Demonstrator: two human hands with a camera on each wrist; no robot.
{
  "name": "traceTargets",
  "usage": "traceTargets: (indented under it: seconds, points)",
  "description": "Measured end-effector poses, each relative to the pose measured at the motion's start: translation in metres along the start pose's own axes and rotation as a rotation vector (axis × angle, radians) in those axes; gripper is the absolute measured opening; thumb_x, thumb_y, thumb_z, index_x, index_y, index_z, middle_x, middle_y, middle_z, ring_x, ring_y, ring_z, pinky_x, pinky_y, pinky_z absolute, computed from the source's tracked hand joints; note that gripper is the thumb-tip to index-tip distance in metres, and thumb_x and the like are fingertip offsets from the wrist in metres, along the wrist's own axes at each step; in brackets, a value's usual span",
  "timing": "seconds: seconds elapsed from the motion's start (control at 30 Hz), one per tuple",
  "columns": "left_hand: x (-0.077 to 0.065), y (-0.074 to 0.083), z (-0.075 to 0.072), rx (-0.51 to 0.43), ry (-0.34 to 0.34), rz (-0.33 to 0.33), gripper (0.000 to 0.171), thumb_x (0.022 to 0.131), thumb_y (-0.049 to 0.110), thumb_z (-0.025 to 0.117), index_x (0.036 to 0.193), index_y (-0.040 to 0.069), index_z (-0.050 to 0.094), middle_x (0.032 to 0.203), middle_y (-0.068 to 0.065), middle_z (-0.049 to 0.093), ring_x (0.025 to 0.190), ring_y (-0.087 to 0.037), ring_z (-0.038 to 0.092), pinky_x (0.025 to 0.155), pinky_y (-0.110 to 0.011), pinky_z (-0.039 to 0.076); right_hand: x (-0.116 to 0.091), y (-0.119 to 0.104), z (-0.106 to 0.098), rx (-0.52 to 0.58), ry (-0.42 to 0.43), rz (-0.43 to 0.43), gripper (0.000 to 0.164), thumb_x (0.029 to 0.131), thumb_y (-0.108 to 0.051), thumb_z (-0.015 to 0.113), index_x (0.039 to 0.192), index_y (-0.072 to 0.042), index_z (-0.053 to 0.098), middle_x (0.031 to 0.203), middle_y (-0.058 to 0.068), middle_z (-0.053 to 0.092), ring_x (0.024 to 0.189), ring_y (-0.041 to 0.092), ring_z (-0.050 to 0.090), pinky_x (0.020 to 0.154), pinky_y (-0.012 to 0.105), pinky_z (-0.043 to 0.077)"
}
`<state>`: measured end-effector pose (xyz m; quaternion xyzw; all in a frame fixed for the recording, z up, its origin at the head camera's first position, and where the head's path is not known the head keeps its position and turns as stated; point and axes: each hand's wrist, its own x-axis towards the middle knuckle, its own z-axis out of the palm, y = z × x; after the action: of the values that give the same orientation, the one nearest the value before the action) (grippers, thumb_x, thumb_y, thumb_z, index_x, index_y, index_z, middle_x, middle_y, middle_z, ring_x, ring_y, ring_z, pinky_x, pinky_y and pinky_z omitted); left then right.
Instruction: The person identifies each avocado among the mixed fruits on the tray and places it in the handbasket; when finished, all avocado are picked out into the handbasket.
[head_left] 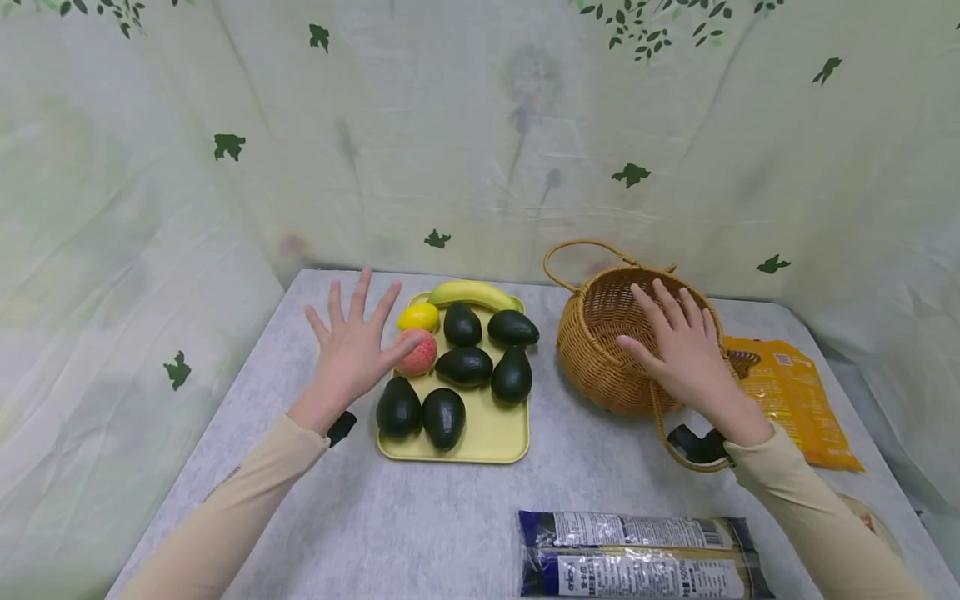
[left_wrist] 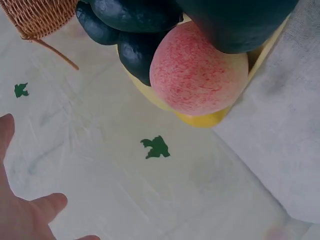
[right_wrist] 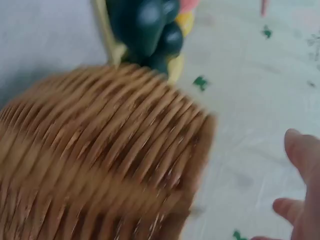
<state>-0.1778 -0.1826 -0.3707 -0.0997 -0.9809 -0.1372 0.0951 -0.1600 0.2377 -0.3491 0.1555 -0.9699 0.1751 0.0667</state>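
Note:
My left hand (head_left: 351, 350) is spread wide, palm down, above the left edge of a yellow tray (head_left: 491, 437); nothing is in it. Its thumb overlaps the pink peach (head_left: 418, 357) in the head view, while the left wrist view shows a gap between the hand and the peach (left_wrist: 197, 70). On the tray lie several dark green avocados (head_left: 464, 367), a lemon (head_left: 418, 317) and a banana (head_left: 472, 292). Over the right side of a wicker basket (head_left: 592, 367), my right hand (head_left: 684, 360) hovers with fingers spread, holding nothing. The basket's visible inside holds nothing.
An orange packet (head_left: 813, 400) lies right of the basket, partly behind it. Near the front edge is a long plastic packet (head_left: 645, 554) with dark blue ends. My right sleeve partly covers a round item (head_left: 873, 523). A leaf-printed curtain (head_left: 480, 150) surrounds the table.

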Motion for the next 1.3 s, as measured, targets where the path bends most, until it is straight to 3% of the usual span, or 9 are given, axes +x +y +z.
traceTargets:
  seconds: [0.17, 0.3, 0.4, 0.6, 0.77, 1.0, 1.13, 1.3]
  points:
    - [-0.007, -0.015, -0.001, -0.119, -0.006, 0.022, 0.082, 0.09, 0.058, 0.054, 0.155, 0.023, 0.019, 0.159, -0.013, -0.001, 0.139, -0.048, -0.001, 0.102, -0.07, -0.001, 0.007, -0.019, 0.004, 0.162, 0.037, -0.132, 0.072, 0.097, -0.042, 0.054, 0.154, -0.016, 0.019, 0.158, 0.014, 0.015, 0.141, 0.04, 0.008, 0.108, 0.06, 0.007]
    - [-0.016, -0.036, 0.0, -0.326, -0.062, 0.05, 0.082, 0.092, 0.049, 0.059, 0.155, 0.022, 0.014, 0.159, -0.013, 0.003, 0.138, -0.047, 0.008, 0.101, -0.069, 0.014, 0.012, -0.035, 0.011, 0.324, 0.047, -0.211, 0.071, 0.095, -0.034, 0.06, 0.153, -0.016, 0.022, 0.157, 0.01, 0.019, 0.142, 0.033, 0.015, 0.108, 0.057, 0.015]
    - [-0.026, -0.055, 0.004, -0.485, -0.126, 0.056, 0.086, 0.091, 0.037, 0.065, 0.155, 0.022, 0.011, 0.159, -0.011, 0.009, 0.139, -0.043, 0.014, 0.102, -0.066, 0.019, 0.014, -0.047, 0.019, 0.434, 0.042, -0.25, 0.07, 0.094, -0.028, 0.063, 0.152, -0.015, 0.025, 0.154, 0.009, 0.026, 0.139, 0.031, 0.024, 0.106, 0.054, 0.024]
    - [-0.049, -0.085, 0.032, -0.719, -0.238, 0.087, 0.096, 0.084, 0.017, 0.075, 0.155, 0.017, 0.01, 0.157, -0.014, 0.016, 0.137, -0.04, 0.023, 0.107, -0.056, 0.023, 0.019, -0.065, 0.04, 0.666, -0.041, -0.275, 0.067, 0.092, -0.011, 0.064, 0.15, -0.01, 0.03, 0.152, 0.008, 0.033, 0.132, 0.032, 0.037, 0.103, 0.049, 0.034]
    - [-0.068, -0.091, 0.058, -0.86, -0.306, 0.091, 0.104, 0.079, 0.012, 0.08, 0.155, 0.016, 0.009, 0.156, -0.017, 0.017, 0.138, -0.04, 0.023, 0.108, -0.052, 0.021, 0.021, -0.076, 0.06, 0.813, -0.168, -0.271, 0.067, 0.093, -0.009, 0.063, 0.15, -0.011, 0.029, 0.15, 0.01, 0.035, 0.131, 0.029, 0.039, 0.104, 0.044, 0.034]
    - [-0.081, -0.085, 0.083, -0.939, -0.316, 0.123, 0.109, 0.076, 0.007, 0.081, 0.153, 0.005, 0.004, 0.154, -0.025, 0.017, 0.134, -0.043, 0.028, 0.106, -0.046, 0.025, 0.02, -0.083, 0.079, 0.885, -0.263, -0.245, 0.065, 0.094, -0.017, 0.062, 0.15, -0.022, 0.029, 0.149, 0.01, 0.036, 0.13, 0.029, 0.04, 0.105, 0.047, 0.032]
    - [-0.083, -0.083, 0.087, -0.938, -0.32, 0.116, 0.111, 0.075, 0.008, 0.081, 0.153, 0.003, 0.002, 0.154, -0.024, 0.018, 0.136, -0.041, 0.026, 0.105, -0.045, 0.026, 0.02, -0.085, 0.087, 0.914, -0.321, -0.213, 0.065, 0.095, -0.015, 0.062, 0.151, -0.019, 0.029, 0.15, 0.01, 0.034, 0.13, 0.031, 0.04, 0.104, 0.05, 0.032]
    - [-0.081, -0.082, 0.088, -0.911, -0.379, 0.098, 0.112, 0.077, 0.013, 0.081, 0.153, 0.003, 0.0, 0.156, -0.02, 0.018, 0.137, -0.039, 0.026, 0.106, -0.048, 0.023, 0.022, -0.089, 0.099, 0.967, -0.422, -0.193, 0.066, 0.095, -0.006, 0.058, 0.151, -0.01, 0.024, 0.151, 0.017, 0.029, 0.13, 0.039, 0.037, 0.103, 0.051, 0.033]
